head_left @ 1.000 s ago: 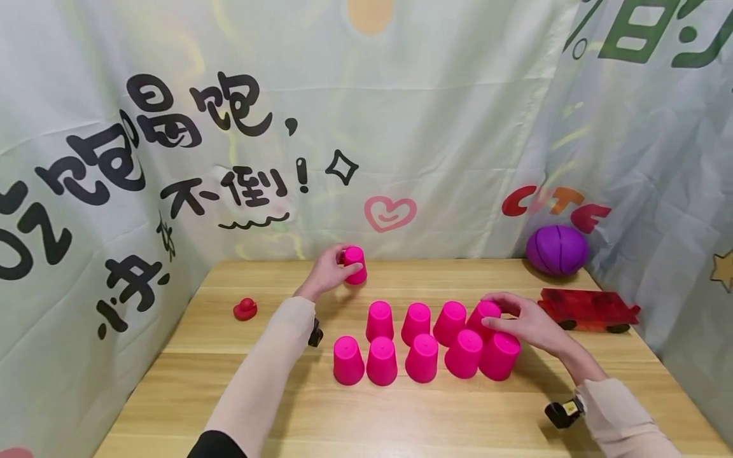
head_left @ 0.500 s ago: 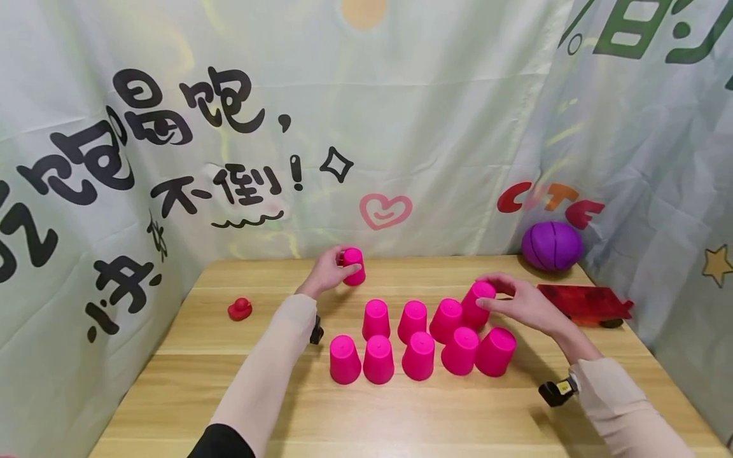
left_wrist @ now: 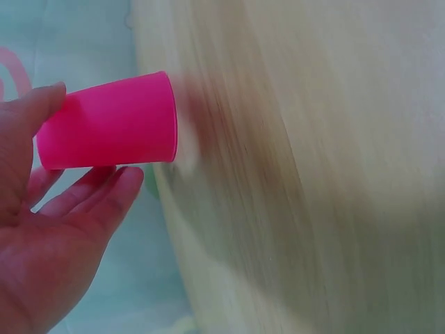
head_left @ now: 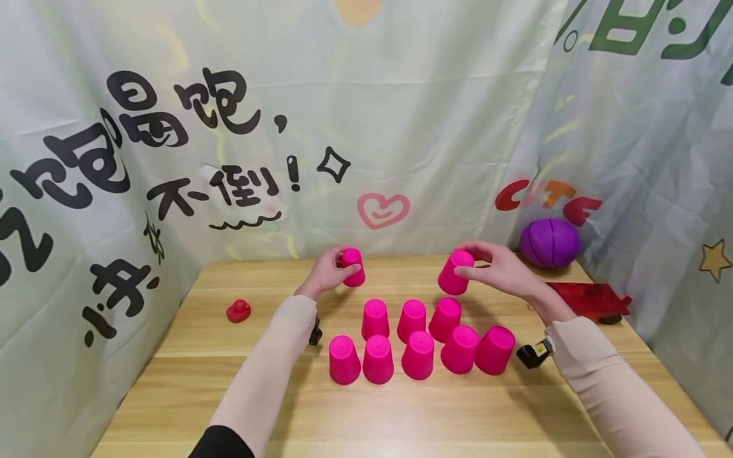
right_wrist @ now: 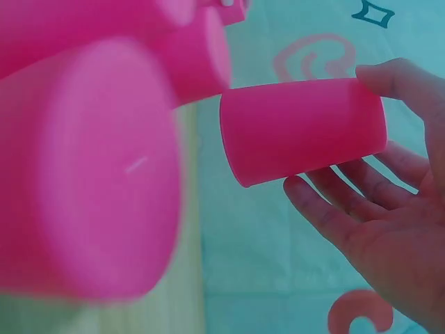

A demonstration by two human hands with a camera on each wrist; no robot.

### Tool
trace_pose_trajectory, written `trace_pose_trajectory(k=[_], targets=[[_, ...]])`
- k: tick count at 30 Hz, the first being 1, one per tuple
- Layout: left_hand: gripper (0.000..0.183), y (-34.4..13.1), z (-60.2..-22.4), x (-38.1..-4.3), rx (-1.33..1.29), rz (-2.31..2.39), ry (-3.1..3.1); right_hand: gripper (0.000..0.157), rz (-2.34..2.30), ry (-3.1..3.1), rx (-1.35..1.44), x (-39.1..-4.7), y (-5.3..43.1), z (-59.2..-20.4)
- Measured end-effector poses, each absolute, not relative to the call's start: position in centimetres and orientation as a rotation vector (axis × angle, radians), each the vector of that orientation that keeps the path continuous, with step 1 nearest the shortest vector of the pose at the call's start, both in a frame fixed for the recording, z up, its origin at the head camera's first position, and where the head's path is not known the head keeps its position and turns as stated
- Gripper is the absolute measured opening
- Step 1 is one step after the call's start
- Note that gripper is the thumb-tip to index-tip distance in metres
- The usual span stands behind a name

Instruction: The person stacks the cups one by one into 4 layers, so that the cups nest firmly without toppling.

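Near the table's back edge my left hand (head_left: pixel 329 273) grips an upside-down pink cup (left_wrist: pixel 111 124), thumb on one side and fingers on the other. Farther right, my right hand (head_left: pixel 497 270) holds a second pink cup (head_left: pixel 455 273) the same way, slightly tilted and raised behind the others. In the right wrist view this cup (right_wrist: pixel 302 131) lies between thumb and fingertips. Several more upside-down pink cups stand in two rows in front: a back row (head_left: pixel 412 321) of three and a longer front row (head_left: pixel 417 356).
A small red rubber duck (head_left: pixel 238 311) sits on the wooden table (head_left: pixel 229 381) at the left. At the back right are a purple ball (head_left: pixel 550 243) and a red toy car (head_left: pixel 592 301), partly covered by my right forearm. A printed curtain (head_left: pixel 446 127) hangs behind the table.
My right hand has lifted the rightmost cup out of the back row and carried it back and to the left. The left hand stays at its cup.
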State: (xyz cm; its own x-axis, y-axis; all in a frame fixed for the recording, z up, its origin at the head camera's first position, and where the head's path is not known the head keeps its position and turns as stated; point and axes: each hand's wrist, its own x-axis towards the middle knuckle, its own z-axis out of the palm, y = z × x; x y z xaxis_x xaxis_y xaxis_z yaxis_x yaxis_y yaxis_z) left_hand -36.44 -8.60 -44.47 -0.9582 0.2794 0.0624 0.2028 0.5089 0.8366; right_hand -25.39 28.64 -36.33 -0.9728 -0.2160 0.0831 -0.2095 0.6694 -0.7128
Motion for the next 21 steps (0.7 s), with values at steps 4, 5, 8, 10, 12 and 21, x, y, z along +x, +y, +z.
trace_pose_trajectory(k=[4, 5, 8, 10, 12, 21], targets=[[0.07, -9.2, -44.4, -36.3, 0.426, 1.455, 2.667, 0.052, -1.264, 2.836, -0.424, -26.8, 26.9, -35.6], [0.074, -9.3, -44.4, -36.3, 0.429, 1.451, 2.674, 0.051, -1.278, 2.831, -0.445, -27.2, 26.5, -35.6], [0.079, -9.9, -44.3, -36.1, 0.456, 1.438, 2.692, 0.048, -1.298, 2.827, -0.479, -28.3, 25.2, -35.6], [0.08, -10.3, -44.2, -35.8, 0.478, 1.423, 2.704, 0.048, -1.296, 2.825, -0.482, -29.0, 24.3, -35.7], [0.08, -10.7, -44.1, -35.5, 0.501, 1.412, 2.711, 0.049, -1.296, 2.819, -0.479, -29.5, 23.6, -35.8], [0.073, -12.6, -44.0, -33.3, 0.549, 1.396, 2.751, 0.052, -1.273, 2.784, -0.496, -31.8, 20.4, -36.6]])
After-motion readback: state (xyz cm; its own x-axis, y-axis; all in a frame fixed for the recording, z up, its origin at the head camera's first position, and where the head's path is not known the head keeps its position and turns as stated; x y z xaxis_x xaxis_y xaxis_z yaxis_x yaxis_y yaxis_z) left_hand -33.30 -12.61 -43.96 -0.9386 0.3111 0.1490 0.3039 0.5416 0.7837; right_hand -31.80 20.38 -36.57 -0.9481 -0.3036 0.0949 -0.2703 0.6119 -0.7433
